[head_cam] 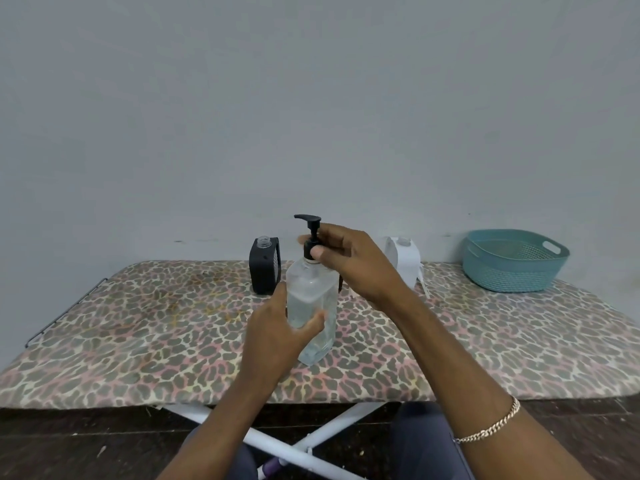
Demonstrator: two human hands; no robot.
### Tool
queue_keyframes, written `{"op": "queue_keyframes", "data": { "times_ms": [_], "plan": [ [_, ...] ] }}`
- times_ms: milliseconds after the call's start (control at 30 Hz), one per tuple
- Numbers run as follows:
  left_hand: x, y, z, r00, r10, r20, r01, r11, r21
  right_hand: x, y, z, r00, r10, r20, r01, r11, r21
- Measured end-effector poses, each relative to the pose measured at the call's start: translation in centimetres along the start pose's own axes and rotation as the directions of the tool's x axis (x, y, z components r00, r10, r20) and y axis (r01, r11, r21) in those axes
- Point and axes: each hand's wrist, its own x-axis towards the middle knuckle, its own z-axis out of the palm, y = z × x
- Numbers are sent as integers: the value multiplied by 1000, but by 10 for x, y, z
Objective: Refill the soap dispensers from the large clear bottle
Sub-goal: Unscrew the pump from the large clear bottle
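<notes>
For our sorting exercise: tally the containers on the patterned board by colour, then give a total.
Clear: 1, the pump bottle
Black: 1, the black dispenser
White: 1, the white dispenser
Teal: 1, the basket
Total: 4

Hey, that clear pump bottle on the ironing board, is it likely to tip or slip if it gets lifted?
The clear bottle looks tall, narrow and topped by a black pump, so probably tippy on the padded ironing board. Its smooth walls may be slippery. The left hand wraps its body and the right hand pinches the collar, which should steady it.
</notes>
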Motion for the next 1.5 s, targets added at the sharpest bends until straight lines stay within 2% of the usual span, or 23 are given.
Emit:
{"op": "queue_keyframes", "data": {
  "times_ms": [67, 167, 267, 467, 533, 667, 767, 900, 967, 1033, 1167, 1233, 1367, 1500],
  "plan": [
    [0, -1, 1, 1000, 9, -1, -9, 1000, 3, -2, -2, 7, 998, 17, -57, -21, 997, -75],
    [0, 0, 1, 1000, 13, -9, -13, 1000, 8, -4, -1, 23, 971, 0, -237, -37, 988, -150],
    [1, -2, 2, 1000, 5, -13, -5, 1000, 6, -4, 6, 35, 948, -14, -318, -20, 995, -102],
    [2, -3, 1, 1000, 7, -3, -7, 1000, -15, -8, 17, 35, 978, -51, -203, 58, 998, 29],
    [1, -3, 1, 1000, 9, -6, -9, 1000, -12, -9, 12, 36, 983, -41, -181, 44, 999, 14],
    [2, -3, 3, 1000, 1, -8, -1, 1000, 16, 0, 7, 46, 937, -13, -349, -7, 998, -57],
    [2, -4, 3, 1000, -6, -6, 6, 1000, 17, 1, 11, 52, 923, -14, -385, -5, 999, -49],
    [2, -6, 4, 1000, 4, -13, -4, 1000, 6, -2, 18, 47, 945, -66, -321, 114, 984, 134],
    [1, -6, 4, 1000, 11, -15, -11, 1000, 8, -3, 20, 47, 957, -66, -283, 125, 973, 194],
    [1, -6, 3, 1000, 13, -11, -13, 1000, 19, -5, 19, 50, 953, -69, -296, 120, 980, 157],
    [1, -3, 4, 1000, 10, -15, -9, 1000, 24, -1, 18, 55, 909, -70, -410, 62, 998, -33],
    [1, -1, 4, 1000, 17, -21, -17, 1000, 20, 2, 22, 59, 889, -64, -454, 51, 998, -43],
    [0, 1, 2, 1000, 21, -20, -21, 1000, 14, 1, 31, 64, 868, -137, -478, 139, 990, -31],
    [0, 0, 3, 999, 31, -25, -31, 999, 18, -3, 33, 61, 877, -148, -458, 192, 980, 51]
  ]
}}
